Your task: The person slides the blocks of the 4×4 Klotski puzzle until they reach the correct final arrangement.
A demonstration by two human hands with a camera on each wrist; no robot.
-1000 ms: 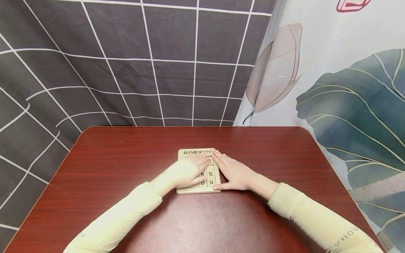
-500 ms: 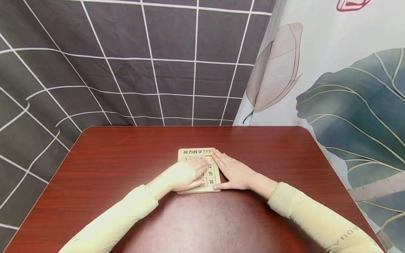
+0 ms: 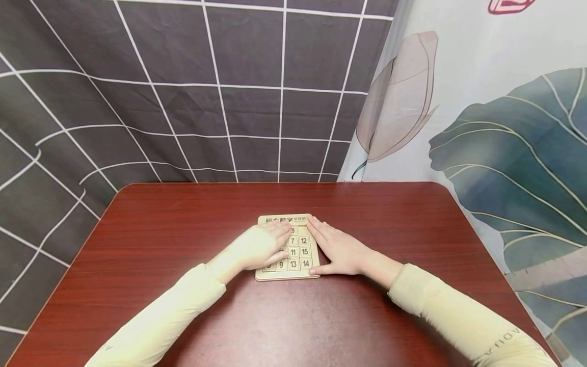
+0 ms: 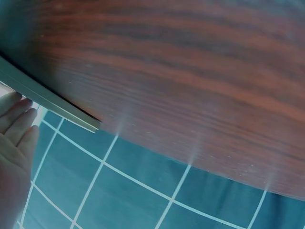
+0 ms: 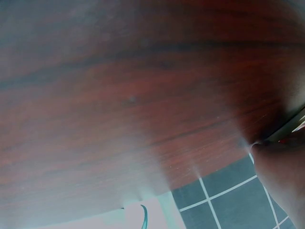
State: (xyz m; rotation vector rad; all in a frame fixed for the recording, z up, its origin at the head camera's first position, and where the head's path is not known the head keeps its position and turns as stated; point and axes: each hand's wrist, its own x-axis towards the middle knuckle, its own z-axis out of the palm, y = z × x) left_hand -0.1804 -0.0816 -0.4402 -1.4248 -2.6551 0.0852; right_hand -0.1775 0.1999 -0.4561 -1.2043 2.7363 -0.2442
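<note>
A pale wooden number sliding puzzle [image 3: 287,276] lies flat on the table, with dark printed characters along its top edge. Tiles marked 7, 12, 11, 15, 9, 13 and 14 show; the top right cell holds no tile. Across the puzzle's left part lies my left hand [image 3: 259,246], fingers extended, covering several tiles. Whether its fingertips touch a tile is hard to tell. My right hand [image 3: 344,250] rests along the right edge, straight fingers at the upper corner and thumb at the lower one. In the left wrist view, the left hand [image 4: 16,148] appears beside the puzzle's edge [image 4: 52,99].
The reddish-brown wooden table [image 3: 183,214] extends around the puzzle on all sides. Behind it hangs a dark curtain [image 3: 252,112] with a white grid. A white curtain with leaf prints [image 3: 518,148] hangs at the right.
The 12 tile slid down one cell from the top right, leaving that cell vacant. My left hand then moved left, uncovering more tiles. The right hand stayed in place.
</note>
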